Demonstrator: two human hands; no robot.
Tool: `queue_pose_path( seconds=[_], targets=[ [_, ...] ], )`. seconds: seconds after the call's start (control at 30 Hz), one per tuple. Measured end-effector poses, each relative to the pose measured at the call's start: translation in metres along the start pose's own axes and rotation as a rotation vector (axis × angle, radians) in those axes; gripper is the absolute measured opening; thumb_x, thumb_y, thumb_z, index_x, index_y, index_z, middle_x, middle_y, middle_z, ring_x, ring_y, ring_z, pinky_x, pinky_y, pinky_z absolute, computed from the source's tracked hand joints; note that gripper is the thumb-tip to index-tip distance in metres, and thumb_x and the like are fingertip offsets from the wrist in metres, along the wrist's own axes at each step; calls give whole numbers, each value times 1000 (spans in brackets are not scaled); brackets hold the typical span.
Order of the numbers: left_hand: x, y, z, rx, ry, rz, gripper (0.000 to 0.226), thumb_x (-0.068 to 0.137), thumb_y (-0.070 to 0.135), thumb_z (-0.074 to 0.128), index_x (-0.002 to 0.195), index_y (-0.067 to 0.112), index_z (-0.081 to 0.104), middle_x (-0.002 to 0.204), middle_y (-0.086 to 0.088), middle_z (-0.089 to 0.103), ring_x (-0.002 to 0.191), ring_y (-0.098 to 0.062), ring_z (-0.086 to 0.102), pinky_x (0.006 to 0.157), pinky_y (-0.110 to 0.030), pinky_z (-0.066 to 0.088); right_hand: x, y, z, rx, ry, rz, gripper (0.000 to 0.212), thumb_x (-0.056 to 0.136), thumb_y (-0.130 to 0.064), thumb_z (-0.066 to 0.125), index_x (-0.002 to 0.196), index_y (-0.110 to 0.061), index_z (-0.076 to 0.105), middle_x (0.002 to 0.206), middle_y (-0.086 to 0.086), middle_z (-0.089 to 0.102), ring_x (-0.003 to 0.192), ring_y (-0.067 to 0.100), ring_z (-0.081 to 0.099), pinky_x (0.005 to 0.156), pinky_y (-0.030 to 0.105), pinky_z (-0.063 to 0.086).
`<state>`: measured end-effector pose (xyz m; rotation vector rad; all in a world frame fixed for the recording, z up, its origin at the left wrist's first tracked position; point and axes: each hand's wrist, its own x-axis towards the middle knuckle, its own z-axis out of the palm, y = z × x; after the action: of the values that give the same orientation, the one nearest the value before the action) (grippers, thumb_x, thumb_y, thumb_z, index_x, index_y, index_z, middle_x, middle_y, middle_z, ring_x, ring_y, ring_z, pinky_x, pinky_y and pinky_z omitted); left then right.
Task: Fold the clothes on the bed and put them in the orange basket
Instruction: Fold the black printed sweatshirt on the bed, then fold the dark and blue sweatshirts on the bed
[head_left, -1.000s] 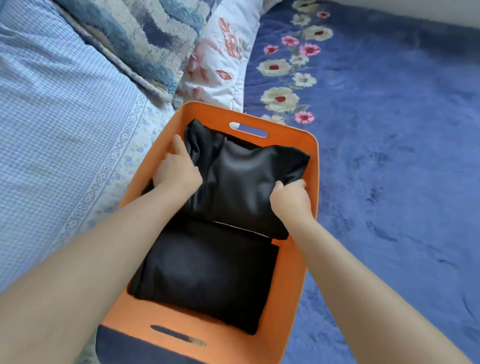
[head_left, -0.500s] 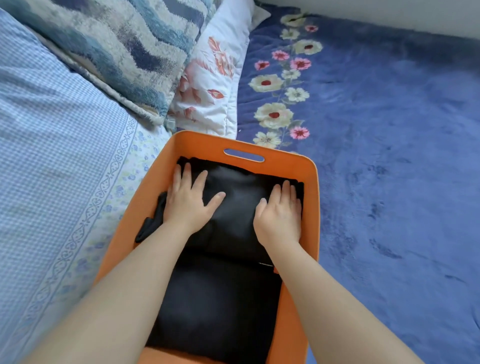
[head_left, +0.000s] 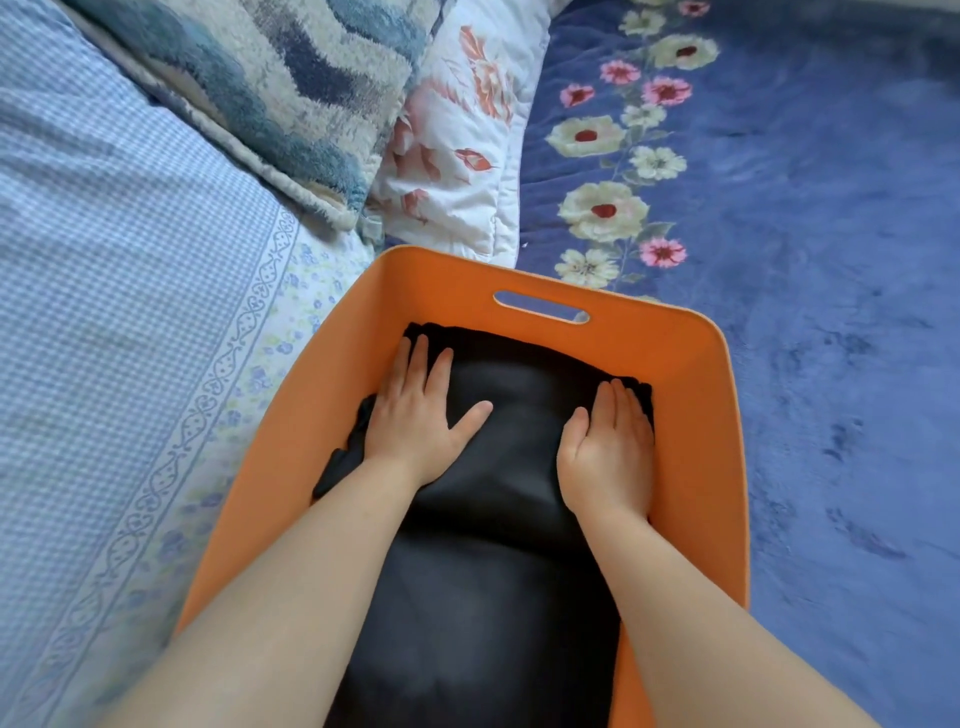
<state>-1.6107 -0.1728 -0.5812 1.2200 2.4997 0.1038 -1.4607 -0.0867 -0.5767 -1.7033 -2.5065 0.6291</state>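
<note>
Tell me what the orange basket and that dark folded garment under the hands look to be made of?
The orange basket looks like flexible matte plastic or foam: smooth seamless walls, a cut-out handle slot, a thin bowed rim. The black folded garment looks like a smooth woven or knit fabric with a faint sheen; the exact fibre cannot be told.

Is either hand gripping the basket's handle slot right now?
No: the left hand and right hand both lie flat on the black garment inside the orange basket, short of the handle slot.

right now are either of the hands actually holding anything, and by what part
Nothing is held. The left hand and right hand lie flat, fingers straight, pressing on top of the folded black garment in the orange basket.
</note>
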Motion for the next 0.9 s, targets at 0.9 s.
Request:
queue_pose_path(
  seconds=[0.9],
  targets=[
    [-176, 251, -253, 276, 222, 166, 36, 92, 23, 43, 126, 13, 52, 128, -10, 50, 119, -30, 45, 88, -36, 42, -95, 90, -387, -175, 89, -248, 38, 94, -24, 44, 127, -6, 49, 135, 10, 45, 120, 30, 45, 92, 35, 42]
  ],
)
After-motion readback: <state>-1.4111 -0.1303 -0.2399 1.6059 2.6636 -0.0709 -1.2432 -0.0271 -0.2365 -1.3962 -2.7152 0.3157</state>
